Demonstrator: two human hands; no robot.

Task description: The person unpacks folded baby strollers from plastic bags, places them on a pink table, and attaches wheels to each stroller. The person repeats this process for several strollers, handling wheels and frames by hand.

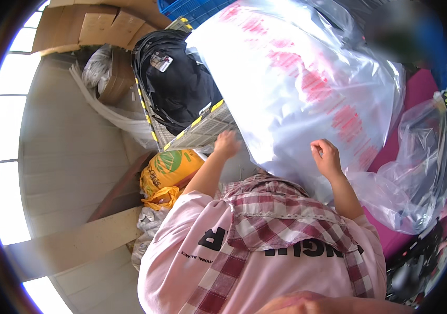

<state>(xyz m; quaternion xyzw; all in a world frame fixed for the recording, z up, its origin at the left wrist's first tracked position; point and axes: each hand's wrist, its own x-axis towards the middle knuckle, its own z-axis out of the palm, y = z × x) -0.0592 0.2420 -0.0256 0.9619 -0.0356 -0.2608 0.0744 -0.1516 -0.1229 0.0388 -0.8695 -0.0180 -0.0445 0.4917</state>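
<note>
A large clear plastic bag (296,78) with red print fills the upper middle and lies partly over a magenta surface (417,89). My right hand (328,157) pinches the bag's lower edge with curled fingers. My left hand (227,144) grips the bag's lower left edge, right beside the corner of a wire crate (202,131). Both forearms reach up from my pink sweatshirt and the checked cloth over my chest.
The wire crate, with yellow-black striped rims, holds black garments (176,83). A yellow-orange sack (168,170) lies below it. Cardboard boxes (93,26) and a blue crate (192,9) sit at the top. Another clear bag (422,162) lies right. Wooden boards (77,243) are left.
</note>
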